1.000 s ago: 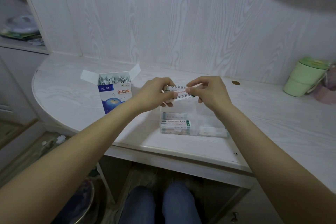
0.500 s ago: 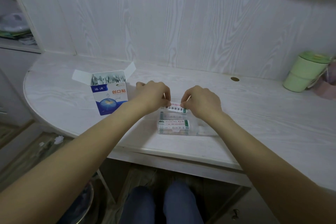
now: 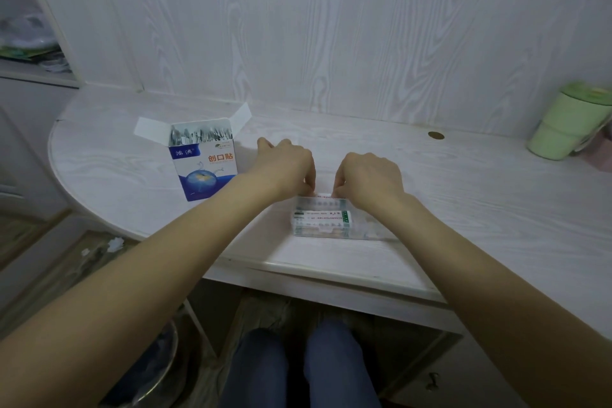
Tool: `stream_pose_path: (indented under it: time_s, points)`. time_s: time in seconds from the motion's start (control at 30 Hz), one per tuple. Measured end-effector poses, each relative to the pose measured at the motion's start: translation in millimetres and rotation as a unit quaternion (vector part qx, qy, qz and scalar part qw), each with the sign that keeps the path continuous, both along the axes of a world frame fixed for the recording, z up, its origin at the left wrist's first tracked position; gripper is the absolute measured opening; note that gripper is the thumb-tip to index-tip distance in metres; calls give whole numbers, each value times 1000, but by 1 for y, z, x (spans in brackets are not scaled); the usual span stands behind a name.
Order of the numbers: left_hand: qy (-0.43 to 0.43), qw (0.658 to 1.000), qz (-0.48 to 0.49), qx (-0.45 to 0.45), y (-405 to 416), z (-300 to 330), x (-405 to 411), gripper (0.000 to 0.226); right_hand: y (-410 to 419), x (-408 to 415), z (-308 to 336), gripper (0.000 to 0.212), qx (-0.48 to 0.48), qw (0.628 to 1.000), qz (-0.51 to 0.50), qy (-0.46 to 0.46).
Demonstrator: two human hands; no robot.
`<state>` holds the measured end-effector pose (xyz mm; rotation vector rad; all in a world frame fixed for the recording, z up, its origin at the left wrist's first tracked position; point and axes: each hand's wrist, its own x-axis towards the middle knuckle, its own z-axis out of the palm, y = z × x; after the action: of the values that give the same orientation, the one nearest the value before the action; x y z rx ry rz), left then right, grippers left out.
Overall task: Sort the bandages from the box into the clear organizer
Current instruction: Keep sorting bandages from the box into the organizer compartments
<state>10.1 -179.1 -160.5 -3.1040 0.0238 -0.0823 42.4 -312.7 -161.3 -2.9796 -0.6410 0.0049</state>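
Resting at the far edge of the clear organizer (image 3: pixel 326 220), a bandage strip (image 3: pixel 323 194) is pinched between the curled fingers of the left hand (image 3: pixel 287 169) and right hand (image 3: pixel 370 177). More bandages (image 3: pixel 321 216) lie inside the organizer on the table (image 3: pixel 463 195). The opened box (image 3: pixel 203 161) stands upright to the left, just beside the left hand.

head view, looking down, close over desk (image 3: pixel 463 209)

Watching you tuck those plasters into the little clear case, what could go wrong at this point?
Both hands, left hand and right hand, pinch a bandage strip at the far edge of the clear organizer; it may catch on the rim and buckle instead of lying flat. The light organizer could slide under the push. The open bandage box stands upright just beside the left forearm and might get knocked over.
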Motion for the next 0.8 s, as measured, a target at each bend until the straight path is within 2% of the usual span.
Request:
stream_pose_path:
  time_s: [0.2,0.53,0.7,0.8]
  points:
    - [27,999,6,-28,-1,-2,2,13,3,1,0,24,-30,1000,2,-1]
    - [27,997,20,-67,6,1,1,12,2,2,3,20,-11,1000,-6,14]
    - [-60,987,13,-147,16,12,-16,16,0,-7,14,22,2,1000,5,-5]
    - [-137,973,6,-184,27,19,-31,28,3,-15,21,24,69,995,40,-52]
